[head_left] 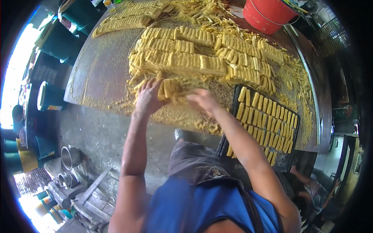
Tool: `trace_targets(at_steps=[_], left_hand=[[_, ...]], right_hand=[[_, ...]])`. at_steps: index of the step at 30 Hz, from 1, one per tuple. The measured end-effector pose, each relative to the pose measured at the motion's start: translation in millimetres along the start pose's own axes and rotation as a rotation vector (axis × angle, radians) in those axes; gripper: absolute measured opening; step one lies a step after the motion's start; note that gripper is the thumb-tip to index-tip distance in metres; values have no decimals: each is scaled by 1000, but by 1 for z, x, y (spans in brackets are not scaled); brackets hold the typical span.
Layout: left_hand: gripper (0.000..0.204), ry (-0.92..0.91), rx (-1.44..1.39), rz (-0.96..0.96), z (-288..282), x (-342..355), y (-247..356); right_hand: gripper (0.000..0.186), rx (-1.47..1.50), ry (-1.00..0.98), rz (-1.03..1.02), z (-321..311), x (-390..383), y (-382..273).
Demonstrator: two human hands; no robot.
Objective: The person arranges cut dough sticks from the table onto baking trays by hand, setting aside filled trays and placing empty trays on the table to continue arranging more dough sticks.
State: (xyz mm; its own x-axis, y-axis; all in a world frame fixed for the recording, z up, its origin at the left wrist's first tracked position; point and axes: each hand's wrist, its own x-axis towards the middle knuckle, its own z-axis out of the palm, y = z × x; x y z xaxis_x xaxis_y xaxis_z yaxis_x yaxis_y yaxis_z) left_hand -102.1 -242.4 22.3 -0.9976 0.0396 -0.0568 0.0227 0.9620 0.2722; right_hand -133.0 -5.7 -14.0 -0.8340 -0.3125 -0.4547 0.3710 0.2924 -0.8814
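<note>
Near the table's front edge, a short row of yellow dough sticks [168, 88] stands in loose crumbs. My left hand [148, 97] is over the left end of this row, its fingers bent around the sticks and its thumb along the near side. Just right of the row is my right hand [204, 101], smeared by motion; whether its fingers hold a stick does not show. Beyond both hands lie long stacked rows of dough sticks [186, 60]. To the right of my right forearm, a black tray [237, 93] carries several lines of separate sticks.
The brown table [97, 73] is strewn with yellow crumbs. More stacked sticks [124, 23] lie at the far left. A red bucket [268, 15] stands at the far right. Metal pieces and boards [74, 171] are on the floor at left. Another person [311, 186] is at lower right.
</note>
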Motion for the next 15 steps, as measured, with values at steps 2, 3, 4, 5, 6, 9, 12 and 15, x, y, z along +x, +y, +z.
trace_targets(at_steps=[2,3,4,5,6,9,12,15], left_hand=[[112,-114,-8,66,-5,13,-52],[113,-144,-25,145,-7,22,-64],[111,-144,-61,161,-4,28,-68],[110,-143,-97,177,0,30,-69],[107,-72,-169,200,8,30,-72],[99,49,-170,99,16,18,-60],[91,228,-135,30,40,4,-60],[94,263,-118,30,44,-5,-57]], right_hand=[[63,-264,95,-6,61,46,-20],[57,-298,122,36,78,61,-30],[57,-291,133,43,89,69,-37],[51,-359,181,78,98,75,-43],[46,-428,230,121,103,81,-44],[48,-345,25,310,102,85,-54],[55,-626,145,-36,119,75,-48],[50,-446,135,-65,108,67,-51]])
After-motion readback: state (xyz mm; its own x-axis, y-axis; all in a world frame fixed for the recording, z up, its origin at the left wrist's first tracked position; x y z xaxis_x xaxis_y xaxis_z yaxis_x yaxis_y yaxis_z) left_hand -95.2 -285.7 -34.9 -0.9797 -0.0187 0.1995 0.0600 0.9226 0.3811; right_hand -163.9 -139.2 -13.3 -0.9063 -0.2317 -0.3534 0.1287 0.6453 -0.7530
